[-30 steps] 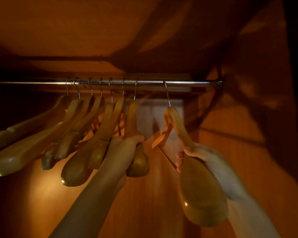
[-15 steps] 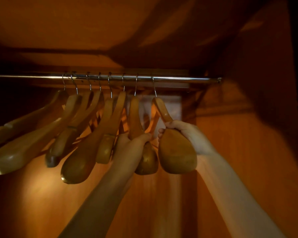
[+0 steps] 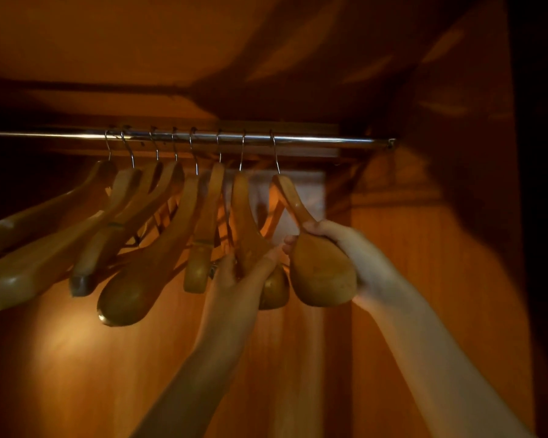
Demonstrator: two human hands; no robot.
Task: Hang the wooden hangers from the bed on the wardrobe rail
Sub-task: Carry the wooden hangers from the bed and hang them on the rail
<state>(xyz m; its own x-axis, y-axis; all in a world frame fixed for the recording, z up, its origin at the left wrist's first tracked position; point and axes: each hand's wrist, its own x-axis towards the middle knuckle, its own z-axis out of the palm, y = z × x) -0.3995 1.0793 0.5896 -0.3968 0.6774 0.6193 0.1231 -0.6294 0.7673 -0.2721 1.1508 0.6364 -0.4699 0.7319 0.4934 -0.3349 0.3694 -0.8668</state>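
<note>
Wooden end hanger (image 3: 317, 267), gripped by right hand (image 3: 348, 248), has slid left along rail (image 3: 329, 141) toward the row. Left hand (image 3: 244, 273) clasps its neighbour (image 3: 250, 235). Spacing nearly done.

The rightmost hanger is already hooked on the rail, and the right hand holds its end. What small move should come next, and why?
Probably open the right hand and let go. The rightmost hanger already has its hook over the rail, beside the hanger gripped by the left hand, so it seems to need no more support. Release gently, so it does not swing.
</note>
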